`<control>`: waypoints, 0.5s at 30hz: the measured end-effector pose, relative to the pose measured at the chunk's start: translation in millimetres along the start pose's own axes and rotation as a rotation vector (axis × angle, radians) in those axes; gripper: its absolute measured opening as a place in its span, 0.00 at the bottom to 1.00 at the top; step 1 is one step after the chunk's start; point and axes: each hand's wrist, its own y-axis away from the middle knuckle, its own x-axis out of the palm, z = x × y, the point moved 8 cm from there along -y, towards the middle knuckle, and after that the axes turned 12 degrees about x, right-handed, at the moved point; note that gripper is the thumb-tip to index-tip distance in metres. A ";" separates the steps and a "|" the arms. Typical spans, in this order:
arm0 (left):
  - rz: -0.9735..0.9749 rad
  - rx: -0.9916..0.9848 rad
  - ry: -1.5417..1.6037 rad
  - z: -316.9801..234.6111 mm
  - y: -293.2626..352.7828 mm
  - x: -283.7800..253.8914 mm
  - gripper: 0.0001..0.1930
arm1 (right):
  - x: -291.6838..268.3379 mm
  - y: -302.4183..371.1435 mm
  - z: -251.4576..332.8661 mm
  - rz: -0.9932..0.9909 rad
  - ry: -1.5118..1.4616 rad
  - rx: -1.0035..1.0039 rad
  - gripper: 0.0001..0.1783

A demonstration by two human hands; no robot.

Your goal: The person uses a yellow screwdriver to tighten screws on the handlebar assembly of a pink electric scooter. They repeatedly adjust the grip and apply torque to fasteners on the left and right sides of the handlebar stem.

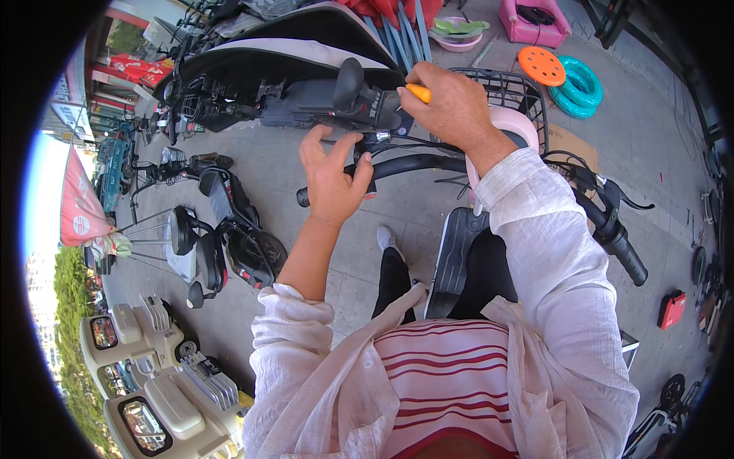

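Note:
A black handlebar (420,163) crosses in front of me, with a dark grip at each end. My left hand (334,177) is at its left side, thumb and fingers bent about the brake lever (329,140) and its mount. Further right and above the bar, my right hand (453,107) is closed around a yellow-orange tool handle (419,92); the tool's working end is hidden. Black cables run between the hands. A pink curved part (511,121) and a black wire basket (501,84) show beyond my right wrist.
A parked scooter (306,103) stands just beyond the handlebar, and another (237,229) at left. Beige vehicles (145,382) fill the lower left. Far right of the basket lie an orange disc (541,66), teal rings (579,88) and a pink chair (535,23). A red box (672,309) rests on the pavement.

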 end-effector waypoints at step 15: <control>-0.009 0.013 0.026 -2.9 -0.7 -0.8 0.16 | -2.4 -0.4 -1.1 0.012 -0.036 0.039 0.15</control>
